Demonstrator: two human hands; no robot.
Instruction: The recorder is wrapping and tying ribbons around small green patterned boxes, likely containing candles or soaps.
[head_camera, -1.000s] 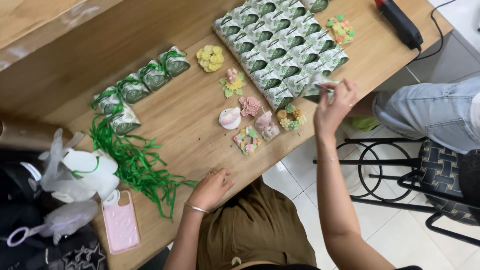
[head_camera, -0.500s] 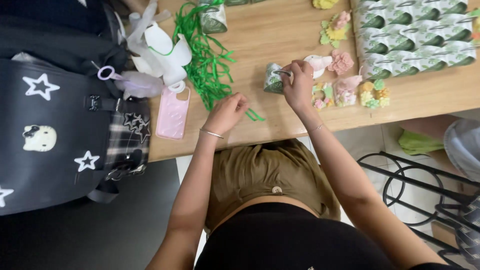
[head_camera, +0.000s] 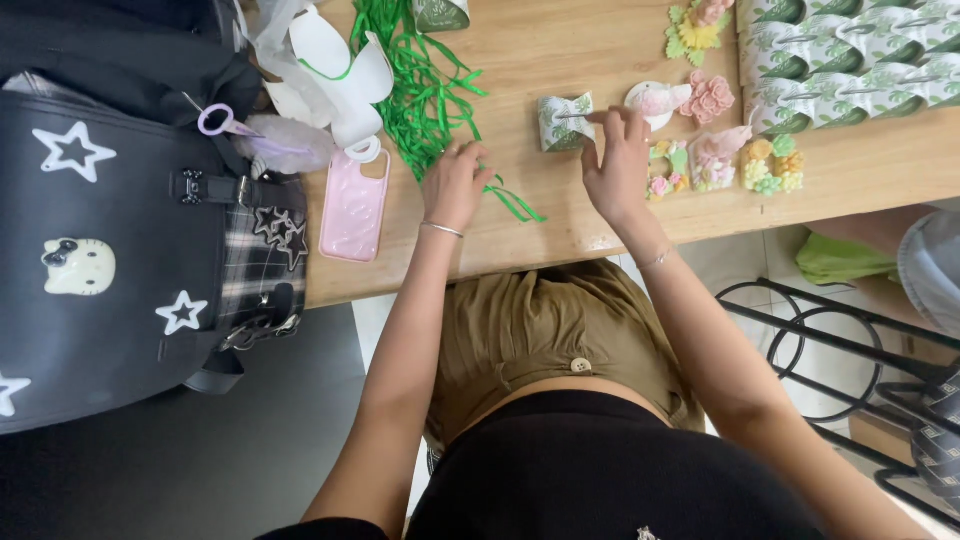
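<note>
A light brown wooden table (head_camera: 560, 60) fills the top, from 10 to 2 o'clock. Under it, at 7 o'clock, the floor (head_camera: 250, 470) is dark grey. At 3 o'clock the floor is pale tile. A black metal stool (head_camera: 800, 340) with round rings stands at 4 o'clock. The light is soft and even.

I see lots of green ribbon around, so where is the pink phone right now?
In the head view the pink phone lies flat on the wooden table, left of the left hand, between the black bag and the green ribbon pile.
</note>
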